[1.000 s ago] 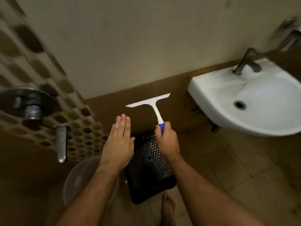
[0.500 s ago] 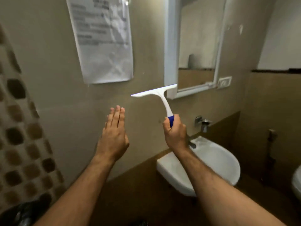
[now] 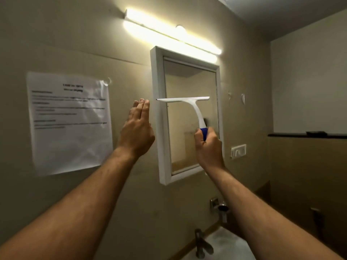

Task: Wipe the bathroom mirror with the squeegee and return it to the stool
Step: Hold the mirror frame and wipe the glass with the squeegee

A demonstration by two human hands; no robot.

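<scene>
Squeegee (image 3: pixel 189 104) up in front of the mirror (image 3: pixel 189 117), blade level at mid-height. Right hand (image 3: pixel 208 147) grip closed on its blue handle. Left hand (image 3: pixel 137 132) flat, empty, beside the frame. Paper notice (image 3: pixel 69 121) on the wall: text blurred, unreadable.

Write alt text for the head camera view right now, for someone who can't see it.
A person's right hand grips the blue handle of a white squeegee, its blade level across the middle of a white-framed mirror. The left hand is raised open beside the frame, empty. A strip light glows above, and a printed notice hangs to the left.
</scene>
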